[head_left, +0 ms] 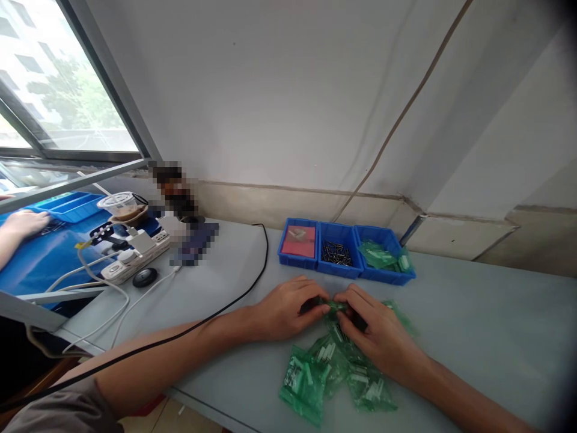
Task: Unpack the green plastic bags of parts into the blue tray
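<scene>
My left hand [293, 310] and my right hand [372, 322] meet over the grey table, each pinching a small green plastic bag [336, 307] between thumb and fingers. Just below them lies a pile of green bags [304, 385] with white and metallic pieces inside. Behind my hands stand three joined blue bins. The left bin [297, 260] holds a red card [299, 242] with a small clear packet on it. Dark screws [336, 254] fill part of the middle bin, and green bags [381, 255] lie in the right one.
A black cable [216, 314] crosses the table and passes over my left forearm. To the left are a power strip [144, 255] with white cords, a round black object [145, 277] and a plastic cup [121, 205]. Another person's hand [27, 224] rests at a blue-topped table.
</scene>
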Demonstrator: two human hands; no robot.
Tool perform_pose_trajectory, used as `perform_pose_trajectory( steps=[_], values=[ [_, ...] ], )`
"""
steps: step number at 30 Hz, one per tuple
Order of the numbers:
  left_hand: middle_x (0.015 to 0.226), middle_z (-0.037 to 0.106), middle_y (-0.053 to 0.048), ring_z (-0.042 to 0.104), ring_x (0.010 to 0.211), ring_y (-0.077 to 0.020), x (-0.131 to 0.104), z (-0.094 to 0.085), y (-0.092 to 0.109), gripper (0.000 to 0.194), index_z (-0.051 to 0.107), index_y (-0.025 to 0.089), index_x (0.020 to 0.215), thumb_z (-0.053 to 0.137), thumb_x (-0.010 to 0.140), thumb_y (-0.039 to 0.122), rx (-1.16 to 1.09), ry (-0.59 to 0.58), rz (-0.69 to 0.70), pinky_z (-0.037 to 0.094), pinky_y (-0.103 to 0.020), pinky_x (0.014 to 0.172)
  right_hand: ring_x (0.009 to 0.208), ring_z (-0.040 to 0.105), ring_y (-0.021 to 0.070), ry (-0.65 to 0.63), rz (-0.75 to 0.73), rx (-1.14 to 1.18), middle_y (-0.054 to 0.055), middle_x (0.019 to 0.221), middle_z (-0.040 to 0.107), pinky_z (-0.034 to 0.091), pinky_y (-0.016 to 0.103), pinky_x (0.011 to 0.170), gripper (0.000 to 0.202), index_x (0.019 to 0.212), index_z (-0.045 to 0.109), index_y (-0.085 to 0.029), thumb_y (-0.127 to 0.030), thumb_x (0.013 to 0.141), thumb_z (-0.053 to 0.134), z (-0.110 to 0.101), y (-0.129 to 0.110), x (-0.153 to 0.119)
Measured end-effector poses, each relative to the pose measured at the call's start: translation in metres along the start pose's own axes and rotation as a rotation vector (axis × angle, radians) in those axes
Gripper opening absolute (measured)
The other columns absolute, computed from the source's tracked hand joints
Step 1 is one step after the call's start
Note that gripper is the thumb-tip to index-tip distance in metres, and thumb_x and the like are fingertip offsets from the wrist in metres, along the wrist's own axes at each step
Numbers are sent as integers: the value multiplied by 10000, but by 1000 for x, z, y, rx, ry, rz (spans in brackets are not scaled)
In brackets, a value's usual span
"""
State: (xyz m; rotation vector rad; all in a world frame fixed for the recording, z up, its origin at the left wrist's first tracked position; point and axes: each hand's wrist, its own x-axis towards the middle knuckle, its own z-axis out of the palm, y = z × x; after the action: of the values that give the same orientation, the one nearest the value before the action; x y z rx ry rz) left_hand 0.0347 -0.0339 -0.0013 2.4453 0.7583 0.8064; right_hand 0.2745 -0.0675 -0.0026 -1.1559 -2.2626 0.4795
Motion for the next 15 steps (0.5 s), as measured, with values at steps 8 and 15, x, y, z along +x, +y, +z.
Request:
perform_pose_trajectory(
  steps=[8,15],
  values=[
    [1078,759,-70,687,1025,-227,0,1,-1,203,684,185,1120,560,1094,344,-7,3,-9,538,-358,988,771,624,195,-10,6,-9,27,927,615,486,301,667,130,1040,594,-252,-182,1035,485,0,1,0],
    [1078,758,-72,689,1016,-225,0,1,-2,208,682,182,1117,559,1095,347,-3,-4,-3,540,-357,976,763,620,192,3,-7,-14,23,915,613,485,300,669,138,1029,597,-250,-164,1024,489,1,1,0]
  ],
)
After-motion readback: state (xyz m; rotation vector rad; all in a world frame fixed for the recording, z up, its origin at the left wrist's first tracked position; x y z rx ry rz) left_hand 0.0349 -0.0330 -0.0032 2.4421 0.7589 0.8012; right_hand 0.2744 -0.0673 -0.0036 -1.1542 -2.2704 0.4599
